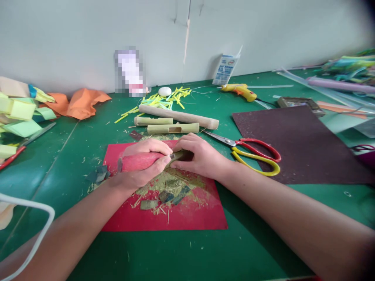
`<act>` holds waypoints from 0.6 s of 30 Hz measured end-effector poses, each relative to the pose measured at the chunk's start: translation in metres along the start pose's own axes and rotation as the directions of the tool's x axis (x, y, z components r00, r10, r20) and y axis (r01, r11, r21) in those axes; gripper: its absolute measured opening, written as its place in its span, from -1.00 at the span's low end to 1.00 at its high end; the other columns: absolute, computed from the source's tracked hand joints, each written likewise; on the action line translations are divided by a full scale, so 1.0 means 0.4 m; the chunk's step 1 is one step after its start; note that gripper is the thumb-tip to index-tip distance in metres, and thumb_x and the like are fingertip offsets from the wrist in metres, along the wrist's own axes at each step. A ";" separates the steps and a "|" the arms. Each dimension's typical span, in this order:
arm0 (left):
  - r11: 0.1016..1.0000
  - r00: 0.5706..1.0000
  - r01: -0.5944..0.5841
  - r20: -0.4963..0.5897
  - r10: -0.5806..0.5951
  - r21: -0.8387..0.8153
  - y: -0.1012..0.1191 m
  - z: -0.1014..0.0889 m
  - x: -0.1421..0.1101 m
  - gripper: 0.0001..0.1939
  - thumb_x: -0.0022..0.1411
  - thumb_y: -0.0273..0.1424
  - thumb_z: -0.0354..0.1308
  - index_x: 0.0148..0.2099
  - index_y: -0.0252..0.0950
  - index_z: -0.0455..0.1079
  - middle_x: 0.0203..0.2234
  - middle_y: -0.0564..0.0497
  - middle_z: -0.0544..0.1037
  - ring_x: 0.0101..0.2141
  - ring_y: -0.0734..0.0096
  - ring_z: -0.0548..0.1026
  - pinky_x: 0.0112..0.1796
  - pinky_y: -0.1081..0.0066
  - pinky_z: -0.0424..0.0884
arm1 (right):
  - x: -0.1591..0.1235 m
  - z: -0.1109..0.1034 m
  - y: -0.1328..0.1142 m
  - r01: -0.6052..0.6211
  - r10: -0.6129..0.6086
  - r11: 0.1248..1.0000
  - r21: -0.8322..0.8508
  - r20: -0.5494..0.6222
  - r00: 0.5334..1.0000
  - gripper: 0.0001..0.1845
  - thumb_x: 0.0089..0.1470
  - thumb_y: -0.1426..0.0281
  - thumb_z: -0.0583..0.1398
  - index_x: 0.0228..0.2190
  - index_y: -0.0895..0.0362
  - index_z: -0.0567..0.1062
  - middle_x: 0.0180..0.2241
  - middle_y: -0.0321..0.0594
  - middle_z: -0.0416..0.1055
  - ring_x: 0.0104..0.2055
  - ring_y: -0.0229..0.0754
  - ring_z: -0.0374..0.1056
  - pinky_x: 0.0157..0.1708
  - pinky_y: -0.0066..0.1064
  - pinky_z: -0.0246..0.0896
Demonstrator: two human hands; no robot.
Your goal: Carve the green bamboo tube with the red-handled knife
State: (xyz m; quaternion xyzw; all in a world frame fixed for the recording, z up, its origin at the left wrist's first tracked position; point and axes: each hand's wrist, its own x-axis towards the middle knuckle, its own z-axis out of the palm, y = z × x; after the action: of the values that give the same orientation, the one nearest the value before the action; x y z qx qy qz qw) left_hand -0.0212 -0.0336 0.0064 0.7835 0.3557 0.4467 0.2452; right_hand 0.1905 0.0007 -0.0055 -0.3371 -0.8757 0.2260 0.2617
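While gripping a red-handled tool [137, 161] in the tightly curled left hand [148, 173], holding a bamboo piece [177, 157] within the right hand [202, 156], bent snugly round it, above the red paper sheet [205, 218], well in from the far edge of the desk [164, 255]. Probably light, stiff, a little slippery, liable to split lengthwise; best grasped around the outer wall, clear of the tool's partly hidden tip.

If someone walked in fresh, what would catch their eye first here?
Probably the bright red sheet at centre, strewn with shavings. Above it, the left hand grips a red-handled tool and the right hand a greenish piece. To their right lie red-and-yellow scissors.
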 end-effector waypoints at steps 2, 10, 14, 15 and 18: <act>1.000 1.000 0.004 -0.005 -0.004 -0.006 -0.001 0.000 0.000 -0.94 0.22 -0.41 0.23 -0.22 -0.23 0.50 -0.24 0.00 0.62 -0.19 0.34 0.57 -0.10 0.27 0.51 | 0.001 0.000 0.000 -0.003 0.003 1.000 -0.003 0.004 1.000 -0.74 -0.01 0.29 0.36 -0.27 0.15 0.54 -0.30 -0.17 0.45 -0.22 -0.11 0.27 -0.19 -0.29 0.18; 1.000 1.000 0.006 0.010 -0.005 -0.021 0.011 0.005 0.008 -0.91 0.24 -0.47 0.15 -0.26 -0.25 0.49 -0.27 -0.02 0.63 -0.21 0.33 0.58 -0.12 0.26 0.52 | 0.002 0.000 -0.002 -0.003 0.003 1.000 -0.002 -0.003 1.000 -0.75 -0.01 0.29 0.36 -0.29 0.14 0.53 -0.31 -0.17 0.45 -0.22 -0.11 0.26 -0.21 -0.30 0.17; 0.999 1.000 -0.021 -0.012 0.020 -0.044 0.007 0.003 0.009 -0.90 0.22 -0.50 0.13 -0.34 -0.26 0.45 -0.38 0.02 0.60 -0.32 0.38 0.57 -0.24 0.30 0.51 | 0.001 -0.002 -0.003 -0.007 0.007 1.000 0.009 -0.002 1.000 -0.77 0.00 0.31 0.36 -0.29 0.15 0.54 -0.30 -0.16 0.46 -0.21 -0.11 0.28 -0.20 -0.30 0.19; 0.999 1.000 -0.024 -0.017 0.024 -0.038 0.005 0.002 0.008 -0.89 0.22 -0.50 0.13 -0.35 -0.26 0.44 -0.40 0.02 0.59 -0.35 0.39 0.56 -0.28 0.31 0.50 | 0.001 -0.002 -0.003 -0.006 0.006 1.000 0.012 -0.002 1.000 -0.77 0.00 0.31 0.36 -0.29 0.15 0.54 -0.30 -0.15 0.46 -0.20 -0.10 0.28 -0.20 -0.29 0.19; 0.999 0.998 -0.042 -0.046 0.042 -0.003 0.001 0.001 0.003 -0.87 0.22 -0.49 0.11 -0.39 -0.26 0.43 -0.43 0.03 0.58 -0.41 0.41 0.53 -0.36 0.33 0.47 | 0.001 -0.002 -0.003 0.000 0.000 1.000 0.018 -0.006 1.000 -0.78 0.00 0.32 0.36 -0.30 0.15 0.54 -0.31 -0.16 0.46 -0.21 -0.11 0.28 -0.20 -0.29 0.19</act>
State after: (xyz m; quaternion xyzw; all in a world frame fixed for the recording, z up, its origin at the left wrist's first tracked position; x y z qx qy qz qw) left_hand -0.0204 -0.0329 0.0070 0.7798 0.3440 0.4702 0.2291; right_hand 0.1903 0.0004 -0.0041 -0.3352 -0.8730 0.2327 0.2671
